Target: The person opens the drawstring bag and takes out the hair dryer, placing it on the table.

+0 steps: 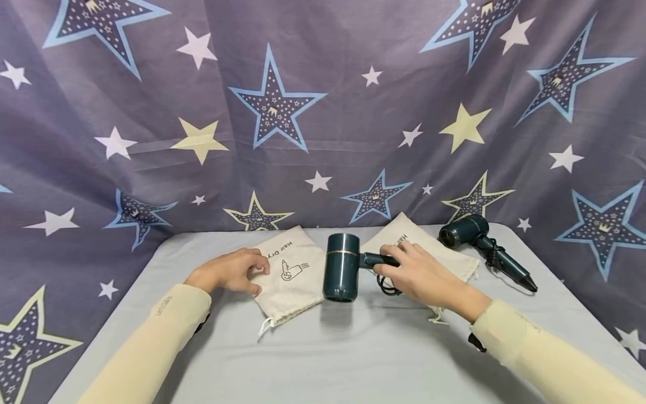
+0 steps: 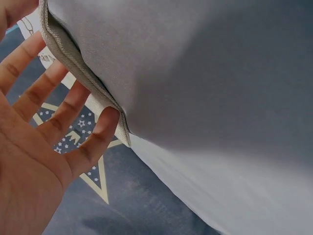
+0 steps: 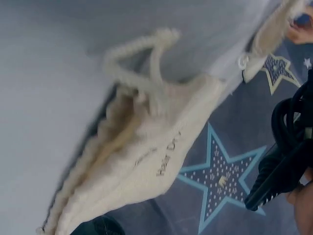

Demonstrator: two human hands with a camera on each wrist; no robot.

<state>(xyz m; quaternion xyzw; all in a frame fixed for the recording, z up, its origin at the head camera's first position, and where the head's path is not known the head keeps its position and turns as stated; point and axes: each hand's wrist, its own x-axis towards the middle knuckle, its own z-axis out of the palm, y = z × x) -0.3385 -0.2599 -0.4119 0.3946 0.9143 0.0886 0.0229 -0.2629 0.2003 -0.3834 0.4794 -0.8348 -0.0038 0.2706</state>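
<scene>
A dark teal hair dryer (image 1: 343, 267) stands on its barrel at the table's middle. My right hand (image 1: 391, 264) grips its handle (image 1: 375, 260), beside the coiled black cord (image 3: 286, 122); only a bit of that hand (image 3: 303, 205) shows in the right wrist view. My left hand (image 1: 254, 272) rests with relaxed fingers on the left edge of a cream drawstring bag (image 1: 292, 272) printed with a hair dryer drawing. In the left wrist view the fingertips (image 2: 107, 117) touch the bag's hem (image 2: 83, 83). A second cream bag (image 1: 429, 247) (image 3: 146, 156) lies under my right hand.
A second dark teal hair dryer (image 1: 476, 238) lies at the back right of the grey table (image 1: 353, 348), its cord beside it. A star-patterned cloth (image 1: 323, 112) hangs behind the table. The bag's drawstring (image 3: 142, 54) trails toward me.
</scene>
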